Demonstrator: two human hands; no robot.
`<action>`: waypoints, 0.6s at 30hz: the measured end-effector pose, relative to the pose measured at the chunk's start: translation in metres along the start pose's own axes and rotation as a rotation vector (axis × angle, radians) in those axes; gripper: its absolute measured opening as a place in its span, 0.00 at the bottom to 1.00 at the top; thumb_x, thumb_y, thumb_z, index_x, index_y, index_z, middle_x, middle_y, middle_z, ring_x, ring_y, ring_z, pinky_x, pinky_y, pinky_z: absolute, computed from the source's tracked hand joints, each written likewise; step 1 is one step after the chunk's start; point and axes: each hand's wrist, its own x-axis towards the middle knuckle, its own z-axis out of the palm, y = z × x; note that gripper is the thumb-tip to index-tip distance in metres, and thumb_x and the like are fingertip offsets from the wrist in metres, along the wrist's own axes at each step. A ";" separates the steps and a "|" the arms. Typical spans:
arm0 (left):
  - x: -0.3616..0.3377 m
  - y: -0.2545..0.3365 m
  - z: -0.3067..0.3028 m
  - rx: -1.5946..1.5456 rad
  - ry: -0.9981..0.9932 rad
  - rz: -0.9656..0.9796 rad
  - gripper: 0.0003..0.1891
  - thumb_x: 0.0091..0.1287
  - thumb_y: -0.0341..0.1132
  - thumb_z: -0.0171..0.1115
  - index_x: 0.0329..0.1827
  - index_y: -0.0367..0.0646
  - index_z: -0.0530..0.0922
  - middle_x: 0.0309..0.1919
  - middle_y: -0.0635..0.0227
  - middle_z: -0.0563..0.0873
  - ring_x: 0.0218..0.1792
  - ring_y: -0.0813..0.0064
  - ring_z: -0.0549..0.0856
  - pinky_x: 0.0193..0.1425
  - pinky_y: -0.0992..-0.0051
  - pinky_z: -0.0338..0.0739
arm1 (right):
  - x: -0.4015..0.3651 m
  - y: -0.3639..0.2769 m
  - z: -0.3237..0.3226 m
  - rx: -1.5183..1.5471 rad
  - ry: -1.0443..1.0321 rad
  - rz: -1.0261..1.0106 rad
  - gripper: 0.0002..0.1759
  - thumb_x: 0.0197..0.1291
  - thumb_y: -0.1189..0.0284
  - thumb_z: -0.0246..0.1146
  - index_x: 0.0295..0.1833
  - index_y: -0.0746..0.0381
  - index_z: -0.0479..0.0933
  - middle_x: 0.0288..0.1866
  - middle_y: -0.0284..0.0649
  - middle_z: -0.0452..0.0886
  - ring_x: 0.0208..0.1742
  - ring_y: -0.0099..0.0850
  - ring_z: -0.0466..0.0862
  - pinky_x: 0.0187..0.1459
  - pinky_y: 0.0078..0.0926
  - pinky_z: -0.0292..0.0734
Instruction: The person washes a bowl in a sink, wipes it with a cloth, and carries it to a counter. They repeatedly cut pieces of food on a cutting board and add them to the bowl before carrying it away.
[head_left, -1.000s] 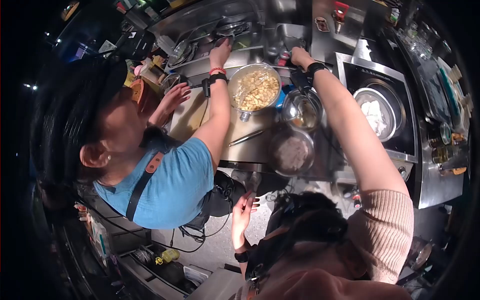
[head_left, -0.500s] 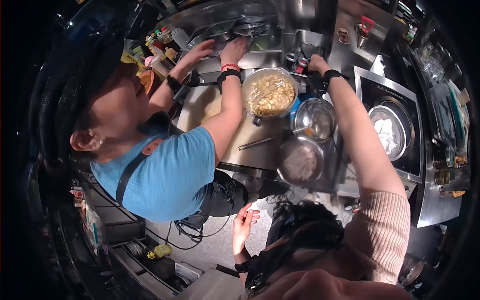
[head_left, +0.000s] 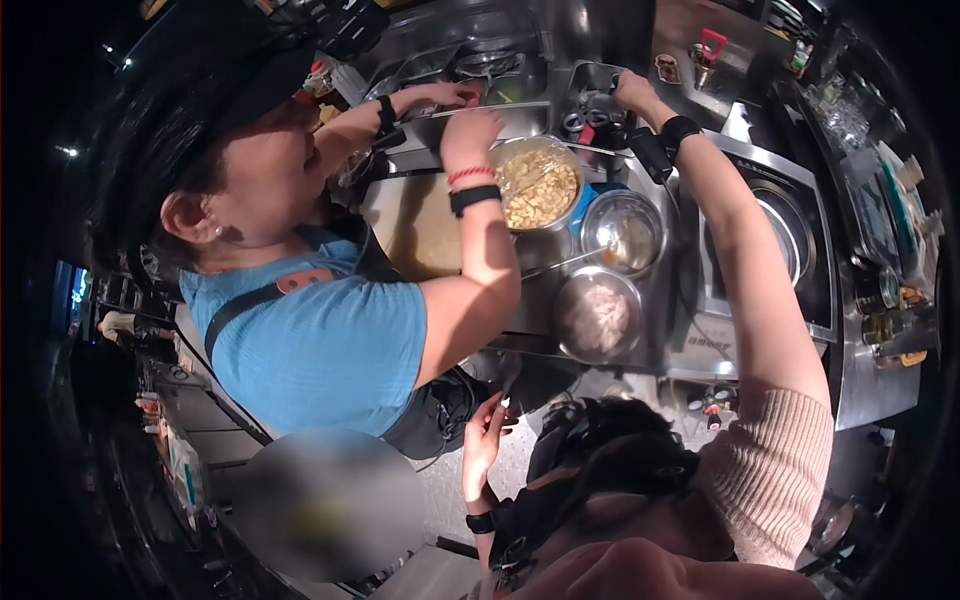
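Note:
My right hand [head_left: 636, 92] reaches over the small steel container [head_left: 592, 75] at the back. Its fingers are closed round something small and dark that I cannot make out. Below it lie red-and-black handled tools [head_left: 582, 128]. Low in the middle, my left hand [head_left: 484, 440] hangs near my body, away from the counter, fingers apart. A bowl of yellowish chopped pieces [head_left: 538, 190], partly under clear film, stands beside a co-worker's hand. Nearer me are a steel bowl with some liquid [head_left: 622, 235] and another with pale food [head_left: 598, 314].
A co-worker in a blue shirt [head_left: 310, 340] leans over the counter on the left, arms across a cutting board [head_left: 420, 225]. To the right is a cooktop [head_left: 815, 250] with a round pan, partly behind my right arm. A blurred patch covers the lower left.
My right hand has moved farther back, to the container. The co-worker's nearer hand has come back from the rear trays to the film-covered bowl. My left hand has hardly moved.

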 end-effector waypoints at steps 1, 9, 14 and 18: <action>0.003 0.000 0.000 0.006 -0.017 0.008 0.21 0.76 0.40 0.52 0.67 0.37 0.71 0.41 0.65 0.87 0.41 0.76 0.86 0.43 0.78 0.80 | 0.002 0.001 -0.002 0.002 0.010 -0.015 0.18 0.58 0.71 0.60 0.52 0.68 0.79 0.52 0.55 0.82 0.54 0.47 0.83 0.51 0.42 0.79; 0.032 0.008 0.005 -0.064 -0.238 0.025 0.22 0.76 0.41 0.53 0.67 0.38 0.70 0.44 0.61 0.87 0.40 0.76 0.86 0.44 0.79 0.79 | -0.083 -0.008 -0.059 0.286 -0.117 0.025 0.13 0.56 0.72 0.64 0.39 0.70 0.72 0.24 0.42 0.74 0.19 0.30 0.75 0.17 0.32 0.65; 0.034 0.036 0.019 0.077 -0.304 0.051 0.21 0.76 0.41 0.53 0.68 0.41 0.70 0.44 0.62 0.86 0.40 0.77 0.85 0.45 0.78 0.79 | -0.158 0.032 -0.107 0.653 -0.188 -0.116 0.13 0.54 0.71 0.63 0.39 0.71 0.75 0.19 0.35 0.73 0.18 0.23 0.72 0.18 0.24 0.64; 0.056 0.024 0.025 0.065 -0.416 0.051 0.21 0.76 0.40 0.54 0.67 0.41 0.71 0.45 0.63 0.86 0.42 0.77 0.84 0.46 0.77 0.79 | -0.297 0.058 -0.179 0.894 -0.053 -0.097 0.20 0.60 0.71 0.60 0.57 0.67 0.76 0.30 0.28 0.75 0.29 0.15 0.73 0.28 0.14 0.66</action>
